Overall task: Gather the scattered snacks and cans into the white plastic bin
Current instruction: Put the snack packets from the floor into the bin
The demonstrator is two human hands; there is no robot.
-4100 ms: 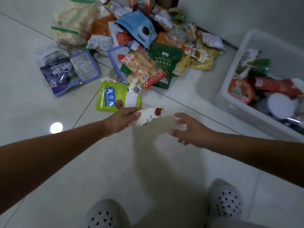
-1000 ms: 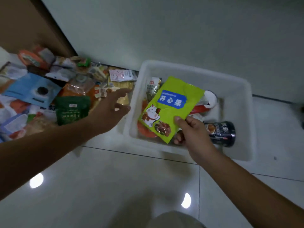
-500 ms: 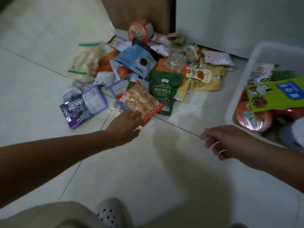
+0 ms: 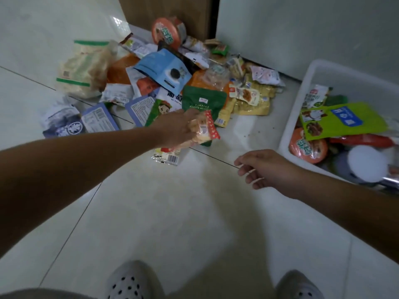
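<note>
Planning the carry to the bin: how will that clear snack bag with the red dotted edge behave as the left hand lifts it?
The snack bag looks thin and crinkly, so it will probably flop below the left hand. It seems puffy with pale pieces, so likely light but crushable. Its glossy film may slip in a loose grip.

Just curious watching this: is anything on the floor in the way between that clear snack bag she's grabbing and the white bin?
Nothing visible. The clear snack bag in the left hand has bare tile between it and the white bin; only the empty right hand hovers there.
</note>
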